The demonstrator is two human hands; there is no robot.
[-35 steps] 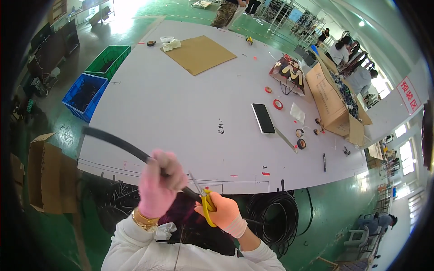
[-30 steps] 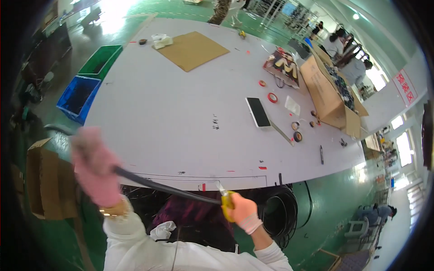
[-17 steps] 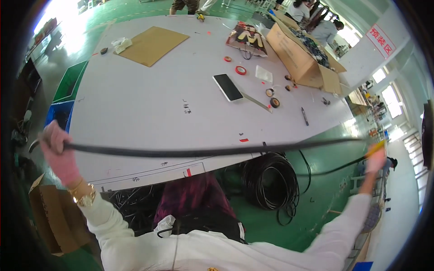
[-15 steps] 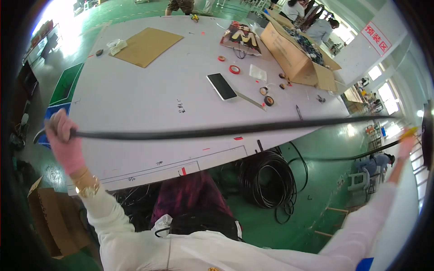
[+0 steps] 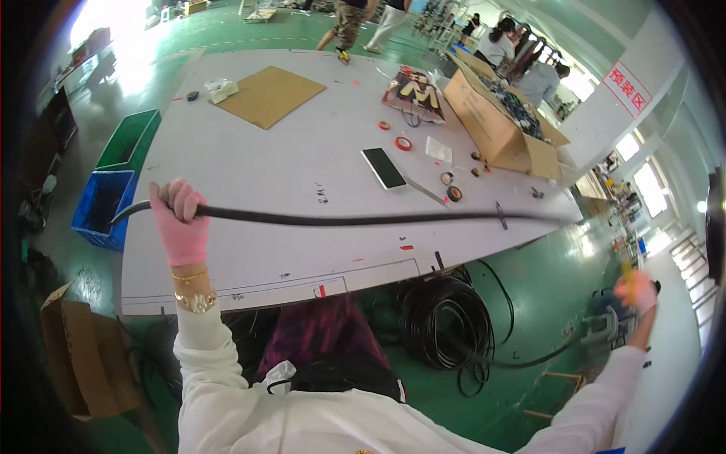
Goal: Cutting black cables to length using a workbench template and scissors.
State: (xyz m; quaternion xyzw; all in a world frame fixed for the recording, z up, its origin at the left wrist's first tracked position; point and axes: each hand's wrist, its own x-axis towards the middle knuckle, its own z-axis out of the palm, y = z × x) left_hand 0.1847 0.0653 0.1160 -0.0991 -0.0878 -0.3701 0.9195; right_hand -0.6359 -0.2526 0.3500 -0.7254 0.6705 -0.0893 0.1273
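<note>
My left hand (image 5: 181,219), in a pink glove, is closed round a black tube or cable (image 5: 318,220) near its left end. A short bent tip sticks out past the fist. The length stretches rightward above the table and blurs toward its right end. Far out at the right is my right hand (image 5: 639,293), also gloved in pink and smeared by motion. It is closed on a narrow yellow object (image 5: 627,280) whose kind is unclear. Another black length (image 5: 529,365) runs from the coil toward that hand; whether the hand grips it is hard to see.
A large black coil (image 5: 446,321) lies by the table's front edge. On the white table (image 5: 257,174) are a phone (image 5: 384,168), a steel ruler (image 5: 427,191), tape rolls (image 5: 404,144), cardboard (image 5: 268,97) and a big carton (image 5: 488,125). Blue (image 5: 106,209) and green crates stand left.
My left hand has shifted right with the black tube. My right hand has come inward and down, and the length below it now sags lower. The view has tilted slightly.
</note>
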